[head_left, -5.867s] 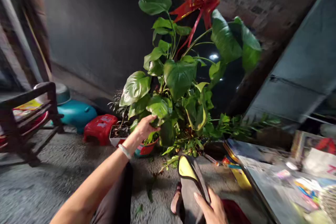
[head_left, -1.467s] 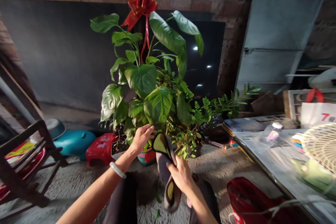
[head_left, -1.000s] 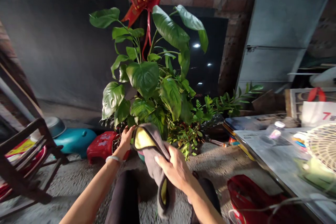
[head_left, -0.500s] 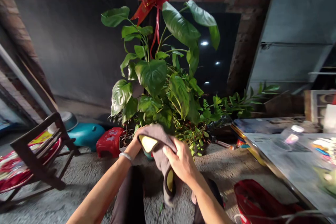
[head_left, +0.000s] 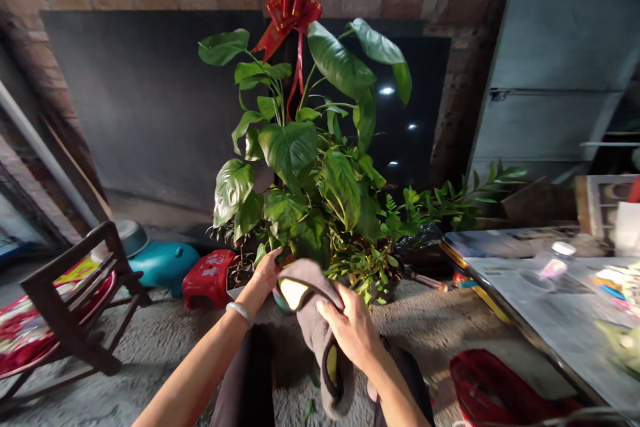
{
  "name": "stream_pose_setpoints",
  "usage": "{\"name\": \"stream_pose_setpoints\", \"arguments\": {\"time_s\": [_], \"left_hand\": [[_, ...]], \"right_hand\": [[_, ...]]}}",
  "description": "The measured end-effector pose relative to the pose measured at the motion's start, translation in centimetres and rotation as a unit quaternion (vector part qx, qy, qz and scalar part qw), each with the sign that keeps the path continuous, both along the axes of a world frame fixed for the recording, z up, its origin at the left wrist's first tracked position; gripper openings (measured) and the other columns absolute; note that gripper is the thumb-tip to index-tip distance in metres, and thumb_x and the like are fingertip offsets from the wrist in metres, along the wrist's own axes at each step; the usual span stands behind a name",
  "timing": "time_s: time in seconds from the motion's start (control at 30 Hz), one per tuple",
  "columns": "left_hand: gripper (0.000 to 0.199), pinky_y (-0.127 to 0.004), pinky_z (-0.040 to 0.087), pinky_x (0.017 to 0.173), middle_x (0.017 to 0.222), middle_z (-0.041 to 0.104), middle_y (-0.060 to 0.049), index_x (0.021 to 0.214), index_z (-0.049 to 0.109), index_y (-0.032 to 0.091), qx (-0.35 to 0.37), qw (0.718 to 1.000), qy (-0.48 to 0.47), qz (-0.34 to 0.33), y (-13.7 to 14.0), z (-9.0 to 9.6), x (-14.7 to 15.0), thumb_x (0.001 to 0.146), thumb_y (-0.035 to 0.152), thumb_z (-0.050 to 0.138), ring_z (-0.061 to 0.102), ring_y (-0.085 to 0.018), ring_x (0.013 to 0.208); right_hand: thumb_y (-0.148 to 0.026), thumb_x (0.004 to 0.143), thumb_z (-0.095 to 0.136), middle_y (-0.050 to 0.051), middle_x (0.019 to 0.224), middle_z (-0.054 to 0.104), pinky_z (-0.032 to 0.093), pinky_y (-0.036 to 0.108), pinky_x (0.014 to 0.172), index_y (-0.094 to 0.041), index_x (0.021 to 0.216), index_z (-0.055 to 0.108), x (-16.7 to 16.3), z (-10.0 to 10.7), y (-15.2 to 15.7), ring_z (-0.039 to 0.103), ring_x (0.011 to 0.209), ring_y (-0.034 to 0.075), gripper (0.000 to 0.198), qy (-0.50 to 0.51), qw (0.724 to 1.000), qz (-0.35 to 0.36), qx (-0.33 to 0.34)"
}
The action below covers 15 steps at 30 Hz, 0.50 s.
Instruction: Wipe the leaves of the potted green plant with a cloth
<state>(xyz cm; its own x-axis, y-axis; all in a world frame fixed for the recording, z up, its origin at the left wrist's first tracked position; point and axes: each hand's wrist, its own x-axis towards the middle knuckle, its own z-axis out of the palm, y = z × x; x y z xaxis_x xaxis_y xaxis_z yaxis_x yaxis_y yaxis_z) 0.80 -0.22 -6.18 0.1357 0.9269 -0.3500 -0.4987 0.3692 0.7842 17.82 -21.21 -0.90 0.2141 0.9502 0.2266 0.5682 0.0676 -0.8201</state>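
A brownish-grey cloth [head_left: 315,320] with yellow patches edged in dark trim hangs from my right hand [head_left: 353,323], whose thumb and fingers are closed on it. Just left of the cloth, my left hand [head_left: 263,273] reaches in under the lower leaves of a large potted plant [head_left: 289,147]. Its fingers look bent together at the foliage; what is between them, if anything, is hidden. The plant has broad green leaves, and a red ribbon bow [head_left: 293,3] sits at its top. The left wrist wears a pale bangle [head_left: 240,313].
A wooden chair [head_left: 75,300] with a red patterned cushion stands at left, beside a teal plastic stool [head_left: 160,265] and a red stool [head_left: 210,277]. At right is a table [head_left: 545,307] bearing a clear jar [head_left: 557,260]. A red bag [head_left: 493,387] lies on the concrete floor.
The cloth and my right hand have shifted slightly right and down. My left hand has come out from behind the cloth and is now apart from it. The camera view has tilted up a little.
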Motion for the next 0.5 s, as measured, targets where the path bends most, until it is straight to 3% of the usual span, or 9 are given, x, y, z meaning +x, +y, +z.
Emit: {"name": "stream_pose_setpoints", "arguments": {"time_s": [0.1,0.2,0.27,0.4,0.5], "left_hand": [[0.005,-0.032,0.065,0.076,0.08,0.079,-0.006,0.098,0.072,0.018,0.021,0.999,-0.014,0.023,-0.4,0.7,1.6,0.095,0.014,0.073,0.077,-0.022,0.072],[0.005,-0.03,0.064,0.072,0.079,0.078,-0.005,0.094,0.069,0.018,0.018,1.0,0.007,0.011,-1.1,1.1,2.4,0.095,0.013,0.07,0.075,-0.019,0.069],[0.007,-0.031,0.063,0.069,0.081,0.08,-0.008,0.091,0.068,0.018,0.026,0.999,0.039,-0.012,-1.9,0.6,1.3,0.094,0.018,0.074,0.076,-0.02,0.069],[0.031,-0.033,0.063,0.065,0.092,0.085,-0.014,0.09,0.072,0.02,0.072,0.984,0.163,-0.028,-3.2,-1.3,-4.5,0.074,0.03,0.096,0.08,-0.027,0.078],[0.051,-0.033,0.06,0.066,0.094,0.085,-0.014,0.097,0.078,0.018,0.12,0.966,0.22,0.068,-2.7,-0.5,-9.3,0.059,0.038,0.103,0.079,-0.029,0.079]], "right_hand": [[-0.036,0.104,0.057,0.016,0.124,0.085,0.064,0.045,0.107,-0.022,0.132,0.079,0.4,3.9,1.4,0.081,0.113,0.031,0.037,0.012,0.991,0.013,0.131],[-0.035,0.103,0.057,0.017,0.118,0.085,0.064,0.048,0.105,-0.023,0.123,0.08,0.4,4.6,3.8,0.081,0.114,0.036,0.033,-0.015,0.992,-0.03,0.119],[-0.033,0.1,0.059,0.017,0.11,0.085,0.065,0.049,0.102,-0.023,0.114,0.082,0.6,2.3,4.0,0.082,0.111,0.038,0.029,-0.028,0.997,-0.049,0.048],[-0.039,0.094,0.062,0.017,0.121,0.085,0.065,0.045,0.106,-0.023,0.117,0.082,2.1,-5.8,-0.2,0.081,0.121,0.035,0.035,0.021,0.994,-0.046,-0.096],[-0.048,0.092,0.058,0.014,0.117,0.087,0.066,0.048,0.105,-0.035,0.111,0.085,3.9,-9.9,-3.9,0.082,0.12,0.037,0.035,0.038,0.989,-0.083,-0.115]]}}
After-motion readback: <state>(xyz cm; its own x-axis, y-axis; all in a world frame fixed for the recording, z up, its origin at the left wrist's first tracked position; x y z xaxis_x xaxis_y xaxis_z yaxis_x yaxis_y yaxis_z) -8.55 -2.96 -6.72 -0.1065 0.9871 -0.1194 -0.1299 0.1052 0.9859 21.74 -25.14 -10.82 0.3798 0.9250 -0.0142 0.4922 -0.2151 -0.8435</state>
